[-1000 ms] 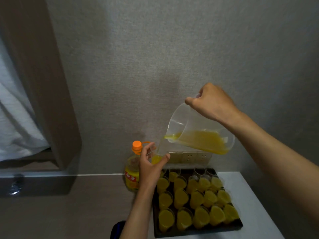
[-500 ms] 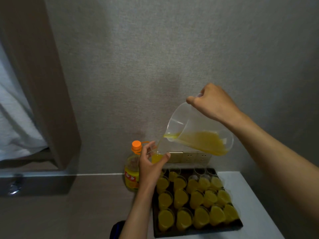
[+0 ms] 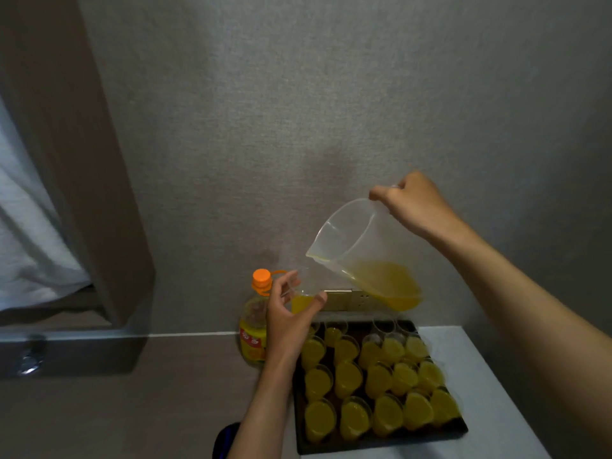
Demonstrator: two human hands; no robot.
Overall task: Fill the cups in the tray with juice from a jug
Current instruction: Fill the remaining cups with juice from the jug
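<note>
A dark tray [image 3: 381, 442] lies on the white table [image 3: 490, 392], close to its near edge and along its left edge. It carries rows of clear cups [image 3: 351, 379], the near rows filled with yellow juice, while a few at the far side of the tray look less full or bare. Just past the tray's far left corner, the left hand [image 3: 288, 323] holds one cup [image 3: 303, 298] up in the air, its fingers [image 3: 284, 286] and thumb curled round the cup's sides; the cup is partly filled with juice. Above and to the right, the right hand [image 3: 414, 207] grips the handle of a clear plastic jug [image 3: 361, 256], fingers closed round it. The jug is tilted, spout down toward the held cup, with juice pooled in its lower side. Behind the left hand stands a bottle [image 3: 253, 329] with an orange cap and yellow liquid, near the wall. A wall socket [image 3: 344, 298] shows behind the jug.
</note>
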